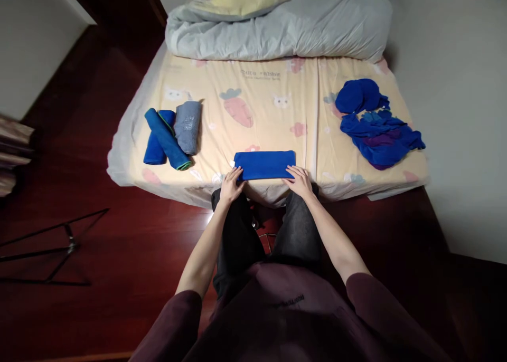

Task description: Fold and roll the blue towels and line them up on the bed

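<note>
— Cloth first: where does it lie, and which way does it run?

— Near the front edge of the bed (pixel 277 95), on the cream sheet printed with carrots and cats. It is a bright blue folded cloth (pixel 264 164), a flat, narrow rectangle. Its long axis runs left to right, parallel to the mattress edge just below it, with its short ends pointing toward the two sides of the bed.

— And the hands?

— The left hand (pixel 231 186) sits at the cloth's left end, fingers resting on the lower left corner. The right hand (pixel 300 180) lies at the lower right corner, fingers spread flat and touching the fabric. Neither is clenched; both rest open on the cloth rather than gripping it (whether a fingertip pinches an edge is too small to tell).

— What else is on the bed?

— To the left, well apart from the cloth, three rolled towels (pixel 171 135) lie together: two blue ones, one with a green edge, and a grey one beside them, all lying at a slant to the mattress edge. To the right, also well apart, a loose heap of blue cloths (pixel 376 124) with some purple showing. At the head of the bed, a crumpled pale grey duvet (pixel 277 27) is bunched up.
</note>
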`<state>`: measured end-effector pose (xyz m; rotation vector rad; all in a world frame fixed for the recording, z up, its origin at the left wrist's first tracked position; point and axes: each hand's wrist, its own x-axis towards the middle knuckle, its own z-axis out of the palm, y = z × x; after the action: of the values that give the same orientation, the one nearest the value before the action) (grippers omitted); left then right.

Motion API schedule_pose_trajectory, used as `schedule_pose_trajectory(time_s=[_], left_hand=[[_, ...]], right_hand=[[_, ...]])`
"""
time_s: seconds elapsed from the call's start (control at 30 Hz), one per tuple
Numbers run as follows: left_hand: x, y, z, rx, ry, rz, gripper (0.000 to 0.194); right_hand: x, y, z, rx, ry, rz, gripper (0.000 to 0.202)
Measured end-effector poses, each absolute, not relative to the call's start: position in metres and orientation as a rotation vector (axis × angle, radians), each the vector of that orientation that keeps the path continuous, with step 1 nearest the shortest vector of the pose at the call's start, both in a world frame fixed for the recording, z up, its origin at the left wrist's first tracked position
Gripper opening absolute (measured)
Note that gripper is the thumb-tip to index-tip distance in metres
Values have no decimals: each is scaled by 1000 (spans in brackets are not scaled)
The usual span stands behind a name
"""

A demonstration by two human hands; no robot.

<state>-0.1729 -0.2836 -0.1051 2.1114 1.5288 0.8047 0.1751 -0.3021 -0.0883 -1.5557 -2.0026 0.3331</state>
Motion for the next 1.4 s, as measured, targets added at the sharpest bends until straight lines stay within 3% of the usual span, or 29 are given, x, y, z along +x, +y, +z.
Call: schedule_pose_trajectory(time_s=[0.13,0.47,0.67,0.9,1.4], left_hand=[[-174,-276,-110,2055,1542,791,65],[-176,-265,-112,1945,1481,969,72],[-177,-275,-109,1835,1545,1035,64],[-181,-281,-109,1664,1641,1055,35],[-182,-265,-121,1597,1819,1043,45]], right_hand=[[175,-293,-92,-1639,-2003,384,46],[173,-287,-88,-1705,-1858,454,62],[174,-294,-81,-1682,-1753,467,59],[176,-294,-87,-1767,-1534,426,35],[181,-285,-99,-1926,-1501,573,46]])
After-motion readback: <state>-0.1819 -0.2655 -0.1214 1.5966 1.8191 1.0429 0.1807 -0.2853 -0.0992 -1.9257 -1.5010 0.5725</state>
